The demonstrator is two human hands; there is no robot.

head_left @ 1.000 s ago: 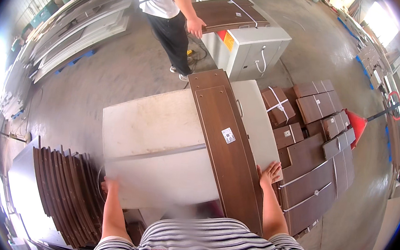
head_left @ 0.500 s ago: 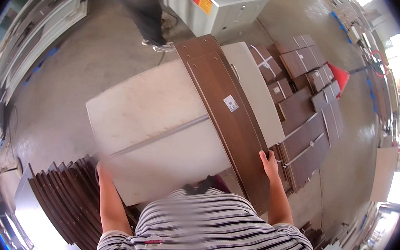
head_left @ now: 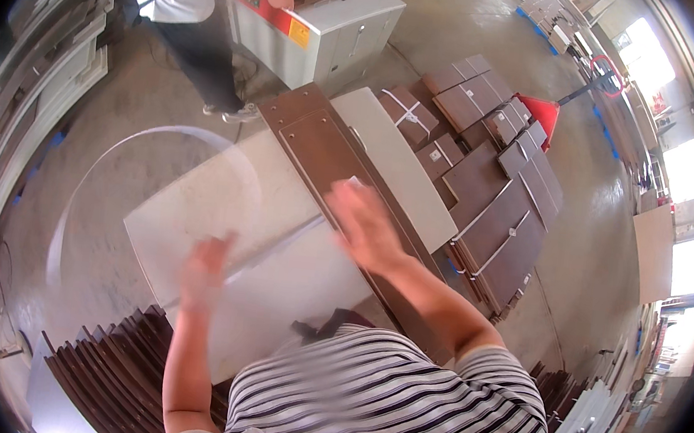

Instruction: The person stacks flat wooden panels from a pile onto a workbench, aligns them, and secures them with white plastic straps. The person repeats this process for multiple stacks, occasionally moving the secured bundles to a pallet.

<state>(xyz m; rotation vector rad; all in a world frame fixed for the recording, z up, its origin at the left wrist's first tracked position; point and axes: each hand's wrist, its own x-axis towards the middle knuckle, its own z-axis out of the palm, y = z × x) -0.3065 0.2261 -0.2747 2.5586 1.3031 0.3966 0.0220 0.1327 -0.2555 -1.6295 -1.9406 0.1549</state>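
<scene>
A pale worktable [head_left: 190, 193] with a lengthwise seam lies before me. Two stacked brown panels [head_left: 309, 133] rest along its right side, the smaller on top. My right hand [head_left: 367, 227], smeared by motion, is over these panels near a white label. My left hand [head_left: 206, 274], also blurred, is above the left part of the table. A thin whitish strap [head_left: 88, 171] arcs in a big blurred loop beyond my left hand; whether either hand holds its end I cannot make out.
Strapped stacks of brown panels [head_left: 490, 205] stand on the right by a red pallet jack [head_left: 536, 118]. Brown panels lean in a row [head_left: 112, 361] at lower left. Ahead, a co-worker [head_left: 184, 0] stands at a grey machine cabinet [head_left: 339, 36]. A beige board [head_left: 402, 167] adjoins the panels.
Both hands have left the table's sides and come inward over it. A whitish strap loop has appeared in the air at left. The co-worker's hand has moved along the machine.
</scene>
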